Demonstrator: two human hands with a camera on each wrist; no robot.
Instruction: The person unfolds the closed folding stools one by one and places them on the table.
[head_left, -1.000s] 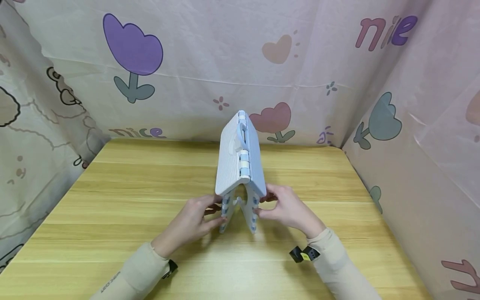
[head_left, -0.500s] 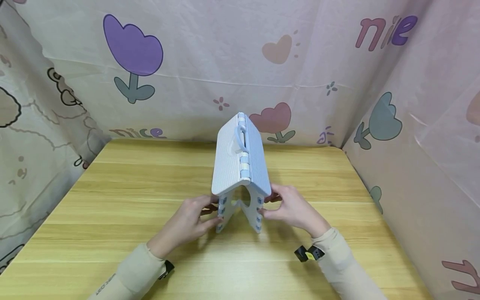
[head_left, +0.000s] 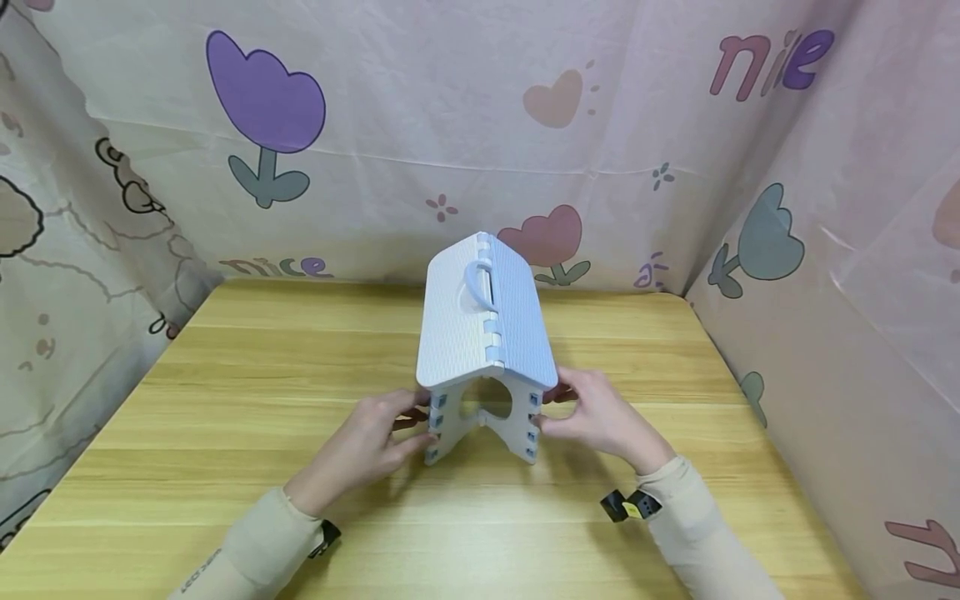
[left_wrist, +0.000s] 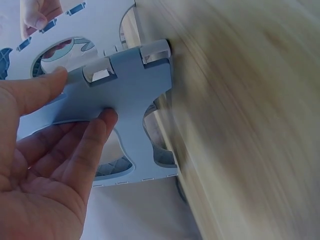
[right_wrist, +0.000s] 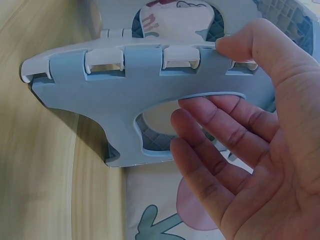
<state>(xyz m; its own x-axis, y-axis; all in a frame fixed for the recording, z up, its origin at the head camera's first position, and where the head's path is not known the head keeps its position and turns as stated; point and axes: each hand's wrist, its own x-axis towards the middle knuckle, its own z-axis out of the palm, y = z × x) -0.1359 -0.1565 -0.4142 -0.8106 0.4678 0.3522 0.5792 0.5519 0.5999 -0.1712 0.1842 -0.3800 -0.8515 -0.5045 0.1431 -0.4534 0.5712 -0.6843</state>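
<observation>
A white and light-blue plastic folding step stool [head_left: 457, 321] stands on the wooden table, half unfolded, its ribbed top bent like a roof along a hinged ridge. A blue carry handle [head_left: 476, 287] lies at that ridge. My left hand [head_left: 375, 433] grips the left leg panel [left_wrist: 135, 95], thumb by the hinged front edge and fingers at the cutout. On the other side, my right hand [head_left: 592, 417] holds the right leg panel [right_wrist: 115, 100] likewise, thumb on the hinge edge, fingertips around the oval opening. Between the legs, the folding front panels [head_left: 450, 425] meet in a V.
The wooden table [head_left: 300, 350] reaches back to a patterned curtain [head_left: 390, 100] with printed tulips, which also hangs along both sides. A black wrist camera [head_left: 630, 505] is strapped at my right sleeve, another black device [head_left: 326, 538] at the left.
The two halves of the stool's top have spread wider and its ridge has sunk a little. Both leg panels moved apart, with my left hand going left and my right hand right.
</observation>
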